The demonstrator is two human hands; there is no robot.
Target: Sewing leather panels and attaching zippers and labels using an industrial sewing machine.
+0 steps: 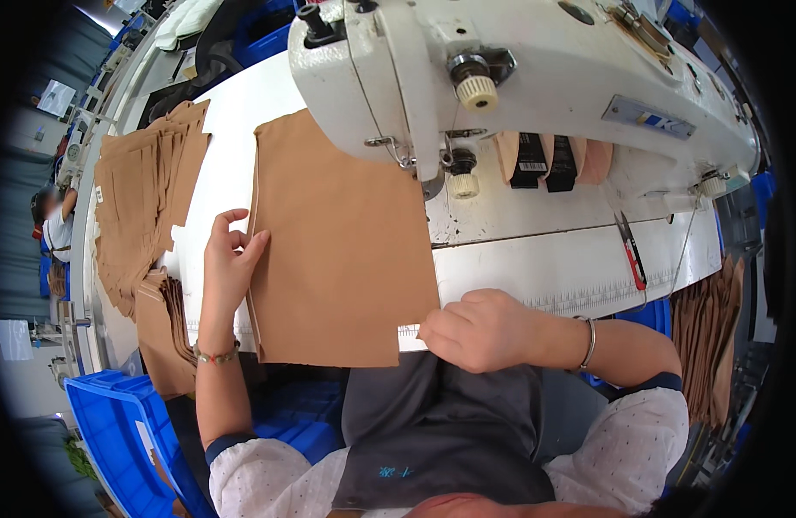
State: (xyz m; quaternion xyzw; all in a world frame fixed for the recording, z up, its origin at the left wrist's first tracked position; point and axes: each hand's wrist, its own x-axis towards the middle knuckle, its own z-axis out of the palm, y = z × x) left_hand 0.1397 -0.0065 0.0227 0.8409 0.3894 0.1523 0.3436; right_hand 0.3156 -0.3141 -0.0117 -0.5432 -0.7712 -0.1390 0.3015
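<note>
A brown fabric panel (pixel 346 250), roughly rectangular, lies flat on the white table, its upper right part beneath the head of a white sewing machine (pixel 536 60). At its left edge is my left hand (pixel 234 263), thumb tip resting on the cloth, forefinger apart from the thumb and the other fingers loosely curled. My right hand (pixel 477 331) is closed at the lower right edge, fingertips pinching the cloth beside a small notch in the corner. The machine's needle area is mostly hidden behind its head.
Stacked brown fabric pieces (pixel 143 190) lie at the left, with more folded over the table edge (pixel 165 332). Red-handled thread snips (pixel 631 250) lie at the right. Black labels (pixel 530 161) sit behind the machine. A blue crate (pixel 126 432) stands lower left; brown pieces (pixel 707 337) hang at right.
</note>
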